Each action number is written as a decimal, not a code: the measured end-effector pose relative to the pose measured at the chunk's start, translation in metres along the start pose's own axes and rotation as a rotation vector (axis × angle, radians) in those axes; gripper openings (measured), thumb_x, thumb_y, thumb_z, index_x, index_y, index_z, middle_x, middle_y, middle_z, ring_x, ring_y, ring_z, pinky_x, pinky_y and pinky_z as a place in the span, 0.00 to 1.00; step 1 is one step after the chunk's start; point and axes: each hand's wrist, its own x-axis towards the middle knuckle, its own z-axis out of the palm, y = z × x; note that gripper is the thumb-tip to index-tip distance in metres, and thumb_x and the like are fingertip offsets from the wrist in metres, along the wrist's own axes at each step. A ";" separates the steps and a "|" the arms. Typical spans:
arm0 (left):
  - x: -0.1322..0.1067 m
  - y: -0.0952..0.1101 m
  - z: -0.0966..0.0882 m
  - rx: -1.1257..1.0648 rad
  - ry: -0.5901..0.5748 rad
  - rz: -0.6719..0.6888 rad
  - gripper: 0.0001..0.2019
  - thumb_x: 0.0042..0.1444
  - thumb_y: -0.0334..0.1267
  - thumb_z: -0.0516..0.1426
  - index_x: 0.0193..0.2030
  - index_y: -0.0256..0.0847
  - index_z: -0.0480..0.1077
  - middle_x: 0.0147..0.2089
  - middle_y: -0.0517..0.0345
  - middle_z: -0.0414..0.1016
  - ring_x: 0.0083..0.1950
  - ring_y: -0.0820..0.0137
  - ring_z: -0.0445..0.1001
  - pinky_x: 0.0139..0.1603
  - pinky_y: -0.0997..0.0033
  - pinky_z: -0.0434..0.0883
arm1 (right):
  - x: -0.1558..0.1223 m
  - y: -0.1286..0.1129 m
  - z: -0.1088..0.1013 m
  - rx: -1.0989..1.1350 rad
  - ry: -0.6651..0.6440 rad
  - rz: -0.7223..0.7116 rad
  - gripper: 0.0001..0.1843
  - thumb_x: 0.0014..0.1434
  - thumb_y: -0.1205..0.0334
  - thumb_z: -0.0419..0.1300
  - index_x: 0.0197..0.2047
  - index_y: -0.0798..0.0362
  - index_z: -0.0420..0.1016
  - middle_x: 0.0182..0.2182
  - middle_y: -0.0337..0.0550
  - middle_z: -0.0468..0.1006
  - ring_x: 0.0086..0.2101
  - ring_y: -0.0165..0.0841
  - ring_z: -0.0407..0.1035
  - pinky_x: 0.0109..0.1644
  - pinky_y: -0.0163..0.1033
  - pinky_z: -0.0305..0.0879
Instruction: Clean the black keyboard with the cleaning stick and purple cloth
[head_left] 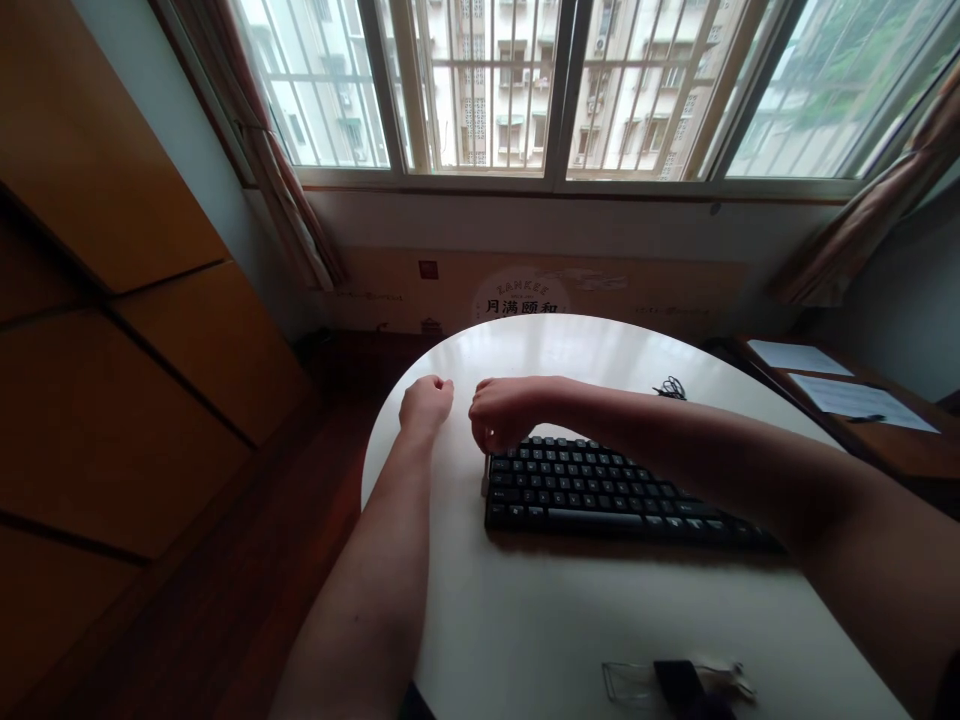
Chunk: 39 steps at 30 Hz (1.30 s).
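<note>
A black keyboard [592,519] lies on the white round table [525,620]. My right hand [504,412] is closed over its upper left corner, with the forearm crossing above the keys and hiding its upper right part. A slim pale thing [485,476] shows below that hand, along the keyboard's left side; what it is, and whether the fingers grip it, I cannot make out. Left of the keyboard, close to the table's edge, my left hand [424,402] is curled into a fist, apart from the right one. Its fingers hide whatever may be inside.
A bunched black cable [670,388] lies behind my right forearm. Near the table's front is a black thing with wire loops [679,685], perhaps a binder clip. Papers [862,400] and a pen [865,418] rest on a brown desk at right. Wooden cabinets [187,350] stand left.
</note>
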 end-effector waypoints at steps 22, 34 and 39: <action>-0.023 0.027 0.002 -0.002 -0.172 0.481 0.15 0.59 0.49 0.53 0.35 0.41 0.75 0.34 0.54 0.78 0.32 0.67 0.73 0.32 0.71 0.64 | -0.124 -0.112 0.032 -0.016 0.269 0.317 0.32 0.58 0.76 0.51 0.64 0.47 0.62 0.34 0.43 0.72 0.29 0.29 0.63 0.29 0.35 0.49; -0.055 0.054 0.027 0.053 -0.260 0.808 0.15 0.60 0.46 0.52 0.35 0.41 0.76 0.32 0.56 0.78 0.33 0.67 0.72 0.33 0.70 0.63 | -0.125 -0.143 0.088 0.025 0.303 0.436 0.30 0.60 0.75 0.50 0.63 0.46 0.62 0.35 0.42 0.69 0.29 0.29 0.62 0.30 0.35 0.52; -0.059 0.058 0.035 0.044 -0.354 0.831 0.15 0.59 0.46 0.52 0.36 0.41 0.77 0.34 0.57 0.79 0.35 0.67 0.73 0.33 0.71 0.64 | -0.129 -0.142 0.084 0.055 0.273 0.458 0.29 0.61 0.74 0.51 0.64 0.48 0.62 0.35 0.43 0.70 0.29 0.29 0.63 0.30 0.35 0.53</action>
